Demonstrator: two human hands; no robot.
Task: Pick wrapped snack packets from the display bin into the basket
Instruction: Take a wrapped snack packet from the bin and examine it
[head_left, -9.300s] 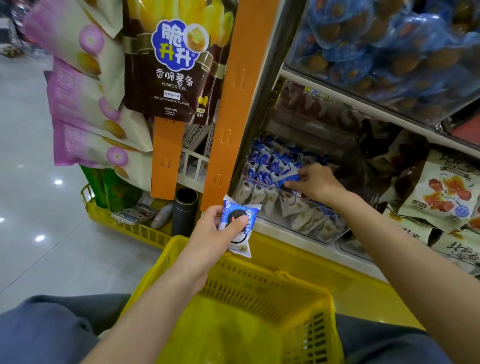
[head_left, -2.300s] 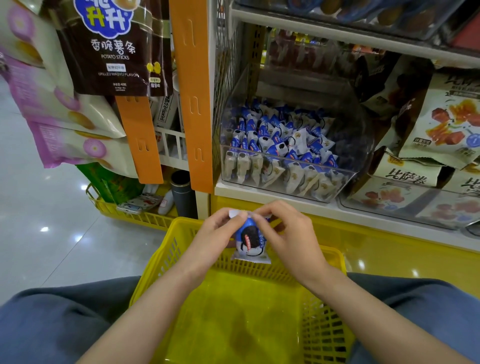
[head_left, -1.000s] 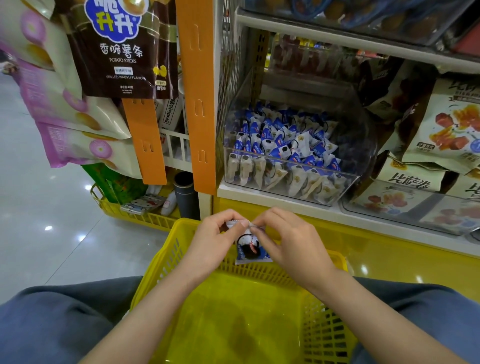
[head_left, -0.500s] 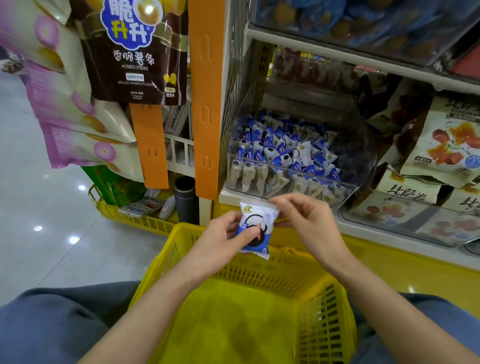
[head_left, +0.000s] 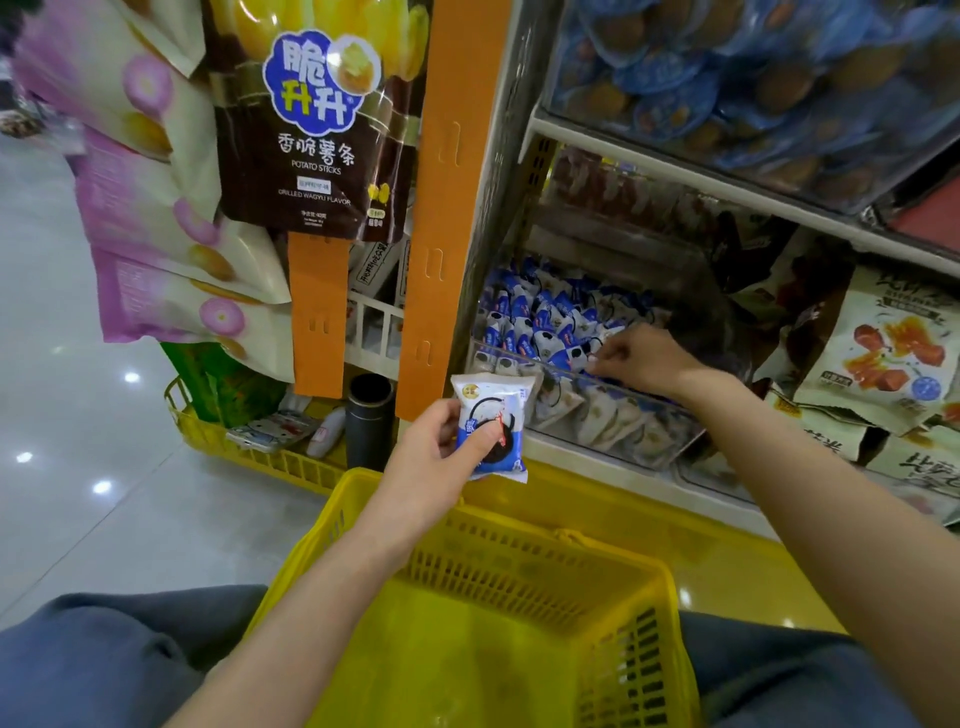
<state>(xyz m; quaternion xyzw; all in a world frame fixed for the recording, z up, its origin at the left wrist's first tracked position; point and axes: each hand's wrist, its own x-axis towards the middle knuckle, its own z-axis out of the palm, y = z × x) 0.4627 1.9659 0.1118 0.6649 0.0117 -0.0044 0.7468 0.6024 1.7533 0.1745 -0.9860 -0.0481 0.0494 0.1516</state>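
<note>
A blue-and-white snack packet (head_left: 491, 426) is pinched between thumb and fingers of the left hand (head_left: 434, 460), above the far rim of the yellow basket (head_left: 524, 543). The right hand (head_left: 647, 358) reaches over the front wall of the clear bin (head_left: 608, 415) into the heaped packets (head_left: 535, 317), fingers curled. Whether it holds one cannot be told. An orange strip (head_left: 441, 208) stands just left of the bin, with a potato stick bag (head_left: 311, 135) hanging beyond.

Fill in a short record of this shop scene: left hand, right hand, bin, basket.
Left hand: holds a blue-and-white wrapped snack packet
Right hand: inside the clear plastic display bin, fingers among packets; grip unclear
Bin: heaped with similar packets
Basket: yellow plastic mesh basket, below the held packet
</note>
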